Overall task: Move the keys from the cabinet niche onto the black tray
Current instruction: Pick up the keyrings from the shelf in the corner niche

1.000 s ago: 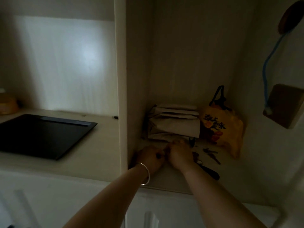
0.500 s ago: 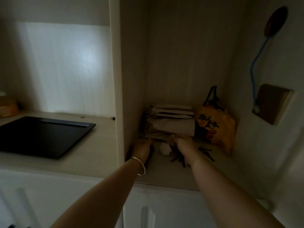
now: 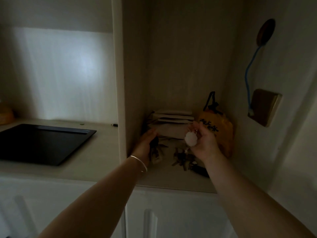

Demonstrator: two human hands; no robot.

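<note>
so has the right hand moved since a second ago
Yes. The right hand has risen off the niche floor, lifting a key bunch with a white fluffy ball charm, and now overlaps the orange printed bag instead of sitting below the folded beige cloth stack.

The black tray [image 3: 42, 143] looks smooth with a faint sheen. The pale surface [image 3: 96, 162] under it is matt. A thin bracelet [image 3: 139, 163] glints like metal. The orange bag [image 3: 221, 133] seems glossy plastic, the folded stack [image 3: 173, 122] like matt paper or cloth.
</note>
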